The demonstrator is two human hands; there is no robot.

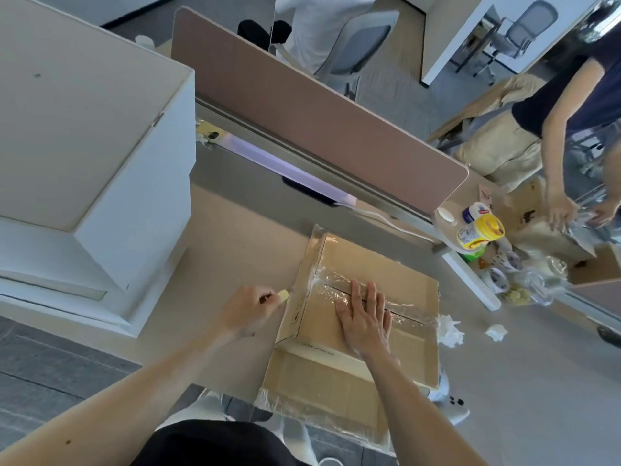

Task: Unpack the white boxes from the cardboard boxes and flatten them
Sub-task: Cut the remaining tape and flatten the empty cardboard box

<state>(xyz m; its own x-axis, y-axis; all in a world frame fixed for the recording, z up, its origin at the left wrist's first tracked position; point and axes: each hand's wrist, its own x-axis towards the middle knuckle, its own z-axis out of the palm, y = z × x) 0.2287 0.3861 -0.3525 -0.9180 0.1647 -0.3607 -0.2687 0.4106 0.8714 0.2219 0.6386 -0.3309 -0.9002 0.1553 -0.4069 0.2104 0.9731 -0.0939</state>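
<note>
Office space with grey carpet, and a big white cabinet (pixel 84 129) is taking up the whole left side. A brownish divider panel (pixel 302 105) is running diagonally along the back edge of the beige worktop (pixel 235 237). Someone else (pixel 571 105) is standing at the far right, both hands busy with something clear and crinkly over another open cardboard box (pixel 534 227). An office chair (pixel 363 45) is sitting behind the divider.

The main thing: a closed cardboard box (pixel 366 260) is sitting in the middle of the worktop, near the front edge, with clear tape (pixel 336 285) running over its top seam. It's lying on a flattened sheet of cardboard (pixel 319 388) that's sticking out over the worktop edge.

The right hand (pixel 364 317) is lying flat on the box top, fingers straight and pressing right over the taped seam. The left hand (pixel 247 307) is curling around a small pale-yellow tool (pixel 283 295), and its tip is sitting right at the box's taped left edge. Can't tell exactly what the tool is.

Off to the right, a jar with a yellow lid (pixel 480 232) is standing by the divider's end, and a couple of crumpled tissues (pixel 448 331) are lying just beside the box.
</note>
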